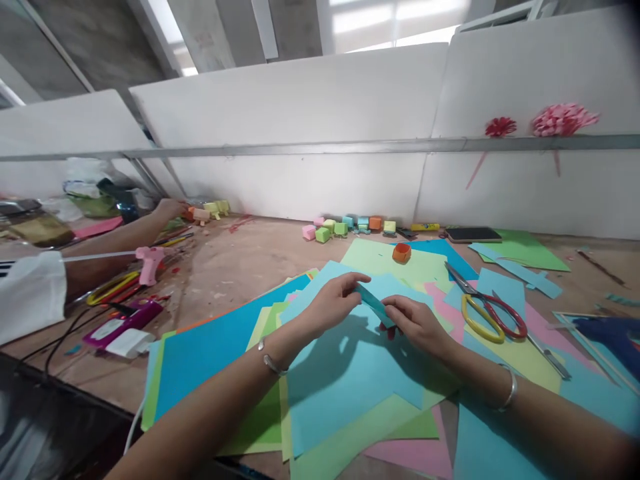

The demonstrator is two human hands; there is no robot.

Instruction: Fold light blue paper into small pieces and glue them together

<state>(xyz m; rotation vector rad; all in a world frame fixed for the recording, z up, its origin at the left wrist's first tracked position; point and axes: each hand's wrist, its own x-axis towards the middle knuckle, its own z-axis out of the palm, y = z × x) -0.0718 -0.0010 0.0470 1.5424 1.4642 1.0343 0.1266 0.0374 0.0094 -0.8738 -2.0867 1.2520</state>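
Note:
A narrow strip of blue paper [374, 305] is stretched at a slant between my two hands, above a stack of coloured sheets. My left hand [334, 303] pinches its upper left end between thumb and fingers. At the lower right end, my right hand [417, 325] grips the strip with its fingers closed. Both hands cast shadows on a light blue sheet [345, 387] beneath them. A small orange paper ring [401, 253] stands on a pale green sheet [365, 257] just beyond. Scissors [487, 310] with yellow and red handles lie to the right of my right hand.
Small paper cubes [341, 229] line the back by the white partition [300, 180]. A phone [473, 235], a cutter knife [550, 357] and a blue glue gun [613, 340] lie right. At left are a pink glue gun [149, 265], a purple device [123, 325] and another person's hand [170, 209].

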